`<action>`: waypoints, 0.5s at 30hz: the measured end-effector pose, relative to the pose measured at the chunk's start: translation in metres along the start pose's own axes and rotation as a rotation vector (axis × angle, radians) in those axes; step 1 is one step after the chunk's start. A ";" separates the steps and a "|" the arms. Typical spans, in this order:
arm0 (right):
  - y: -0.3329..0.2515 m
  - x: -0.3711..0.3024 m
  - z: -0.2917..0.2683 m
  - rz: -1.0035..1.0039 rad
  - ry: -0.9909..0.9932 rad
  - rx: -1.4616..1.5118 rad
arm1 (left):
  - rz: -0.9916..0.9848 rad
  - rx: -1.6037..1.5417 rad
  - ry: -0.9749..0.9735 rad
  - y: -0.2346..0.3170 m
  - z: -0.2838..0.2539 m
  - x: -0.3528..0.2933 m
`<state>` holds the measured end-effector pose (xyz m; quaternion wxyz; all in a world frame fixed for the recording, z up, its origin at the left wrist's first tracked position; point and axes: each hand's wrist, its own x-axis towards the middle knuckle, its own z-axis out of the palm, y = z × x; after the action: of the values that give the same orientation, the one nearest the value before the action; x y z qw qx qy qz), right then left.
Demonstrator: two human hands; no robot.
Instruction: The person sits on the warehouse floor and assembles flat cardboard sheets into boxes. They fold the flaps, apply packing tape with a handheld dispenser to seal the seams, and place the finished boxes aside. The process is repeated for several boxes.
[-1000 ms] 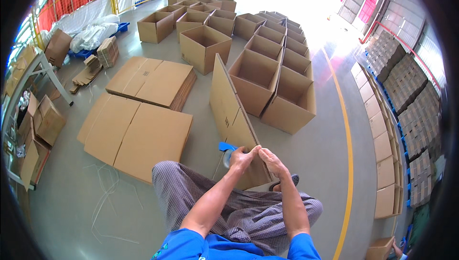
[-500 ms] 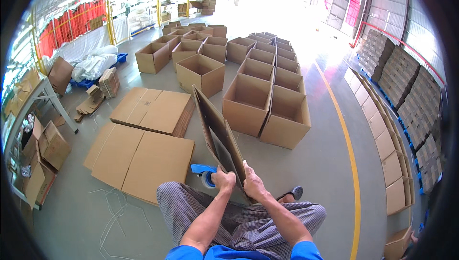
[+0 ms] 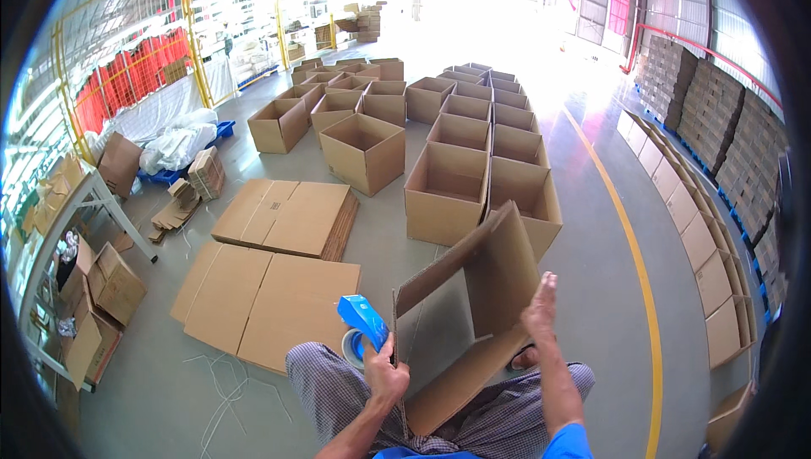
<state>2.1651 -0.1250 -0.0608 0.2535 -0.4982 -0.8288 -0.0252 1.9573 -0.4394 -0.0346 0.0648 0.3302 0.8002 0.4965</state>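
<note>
Moved since the earlier frame: the carton (image 3: 505,277), then a narrow folded sleeve between two hands, now spread into a wide four-sided frame; the right hand (image 3: 541,311), swung out to the right.

In hand:
- Carton, brown, one. Location: in front of the lap, between the knees, tilted, floor visible through it; upper right corner overlapping the view of the open cartons behind.
- Left hand (image 3: 389,377): grip closed around the handle of a blue tape dispenser (image 3: 363,318), knuckles against the carton's left panel. Whether any fingers also pinch that panel cannot be told.
- Right hand: grip spread, fingers extended and pointing upward, palm side by the carton's right panel; firmness of contact cannot be told.

Around:
- Flattened cartons, two stacks, on the floor to the left: a near stack (image 3: 253,307) and a far stack (image 3: 283,216), just beside each other.
- Open cartons (image 3: 448,193), upright, in rows ahead.
- White strings (image 3: 226,396), loose, on the floor, lower left.
- Table (image 3: 128,225), grey-legged, far left, bearing brown cardboard; opened cartons (image 3: 114,283) near its legs.
- Yellow floor line (image 3: 627,231), right.
- Row of cartons (image 3: 699,244) beyond the line.
</note>
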 end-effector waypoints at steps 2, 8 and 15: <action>0.020 0.002 -0.005 0.161 -0.184 0.153 | 0.014 0.066 0.101 -0.007 -0.009 0.012; 0.044 -0.046 -0.054 0.077 -0.585 0.234 | 0.139 0.196 0.186 -0.030 -0.022 0.099; -0.013 -0.118 -0.137 0.122 -0.833 0.240 | 0.009 0.479 -0.234 -0.043 -0.030 0.147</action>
<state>2.2526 -0.2679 0.0087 -0.0453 -0.4808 -0.8264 0.2895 1.8104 -0.3875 -0.0227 0.0751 0.3948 0.8804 0.2518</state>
